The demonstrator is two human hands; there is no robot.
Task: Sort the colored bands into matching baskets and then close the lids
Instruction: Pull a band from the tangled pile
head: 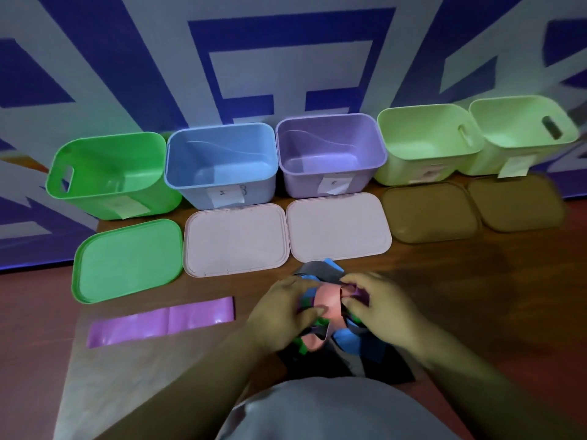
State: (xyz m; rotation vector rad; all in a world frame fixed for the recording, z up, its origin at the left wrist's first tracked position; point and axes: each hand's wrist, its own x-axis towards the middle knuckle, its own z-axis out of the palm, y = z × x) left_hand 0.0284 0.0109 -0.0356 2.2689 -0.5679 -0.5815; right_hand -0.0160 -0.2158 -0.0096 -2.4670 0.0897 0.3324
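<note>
A tangled pile of colored bands (347, 339) lies on the table in front of me, with pink, blue, green, purple and black pieces. My left hand (282, 309) grips a pink band (327, 301) at the top of the pile. My right hand (378, 304) pinches a purple band (360, 292) beside it. One purple band (162, 322) lies flat on the table to the left. Several open baskets stand in a row at the back: green (108, 176), blue (222, 160), purple (330, 150) and two pale green (425, 138), (521, 128).
A lid lies in front of each basket: a green lid (127, 258), two pale pink lids (236, 239), (338, 227) and two brown lids (428, 214), (517, 204). A blue-and-white patterned wall rises behind the baskets. My grey clothing (333, 411) fills the bottom edge.
</note>
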